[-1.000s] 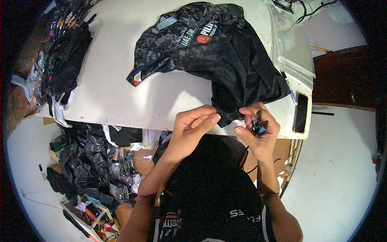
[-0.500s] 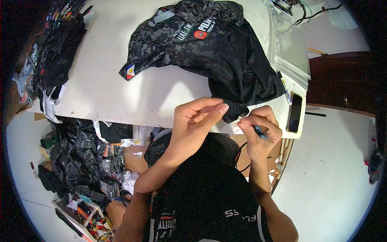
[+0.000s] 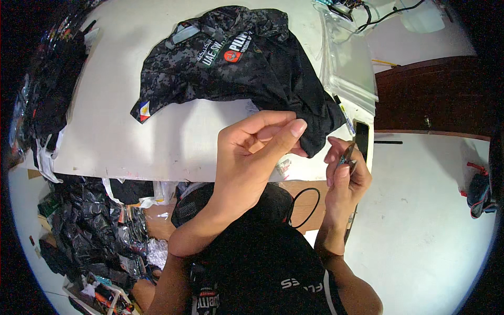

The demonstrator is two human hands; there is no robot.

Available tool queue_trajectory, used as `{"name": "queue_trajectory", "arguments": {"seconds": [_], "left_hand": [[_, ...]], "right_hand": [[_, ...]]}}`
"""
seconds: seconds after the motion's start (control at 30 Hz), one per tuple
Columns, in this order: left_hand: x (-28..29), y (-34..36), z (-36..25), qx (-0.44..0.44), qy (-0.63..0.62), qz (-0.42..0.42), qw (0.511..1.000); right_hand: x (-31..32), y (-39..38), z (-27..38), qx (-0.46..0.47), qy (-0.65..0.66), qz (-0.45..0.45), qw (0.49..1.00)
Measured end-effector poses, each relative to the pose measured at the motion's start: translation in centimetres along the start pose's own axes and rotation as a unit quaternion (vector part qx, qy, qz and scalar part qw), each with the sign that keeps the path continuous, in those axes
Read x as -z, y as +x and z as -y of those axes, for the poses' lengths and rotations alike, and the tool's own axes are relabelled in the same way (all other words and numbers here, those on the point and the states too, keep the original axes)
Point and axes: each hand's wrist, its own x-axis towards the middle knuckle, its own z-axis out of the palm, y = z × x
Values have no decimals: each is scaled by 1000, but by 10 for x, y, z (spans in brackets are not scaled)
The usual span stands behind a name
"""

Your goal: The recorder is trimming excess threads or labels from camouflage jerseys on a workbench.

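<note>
A black and grey camouflage-patterned shirt [image 3: 202, 76] with printed lettering and a small flag patch lies spread on the white table [image 3: 105, 136]. My left hand [image 3: 244, 152] is closed, its thumb and forefinger pinched at the shirt's near right end, where black cloth hangs behind the fingertips. Just right of that cloth, my right hand [image 3: 354, 178] is closed round small thread snips [image 3: 347, 154] with some blue on them. The snips' blades point up, apart from the cloth. Whether a thread is between my left fingertips is too small to tell.
A dark phone [image 3: 361, 132] and a marker pen [image 3: 345, 116] lie at the table's right edge, near clear plastic sheets [image 3: 349, 68]. Bagged dark garments [image 3: 58, 84] are stacked at the left. Below sit black plastic bags [image 3: 89, 226] and a box of odds and ends [image 3: 107, 299].
My right hand has moved slightly away from the shirt's edge, turning the snips upright so their blades show. My left hand stays pinched at the cloth. The whole view has shifted somewhat.
</note>
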Motion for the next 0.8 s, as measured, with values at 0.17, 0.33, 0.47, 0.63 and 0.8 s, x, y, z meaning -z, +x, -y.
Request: {"name": "queue_trajectory", "arguments": {"seconds": [0.17, 0.33, 0.47, 0.63, 0.8], "left_hand": [[2, -1, 1, 18, -72, -20, 997], [0, -4, 1, 14, -88, -16, 996], [-2, -8, 1, -4, -50, -16, 999], [-4, -12, 1, -15, -44, -2, 999], [-7, -13, 5, -55, -47, 13, 997]], "right_hand": [[-6, -5, 1, 83, -112, -2, 990], [-11, -1, 13, 130, -220, 8, 967], [-14, -2, 13, 165, -192, -18, 967], [-12, -4, 16, 184, -205, -41, 960], [-12, -2, 14, 202, -207, -47, 956]]}}
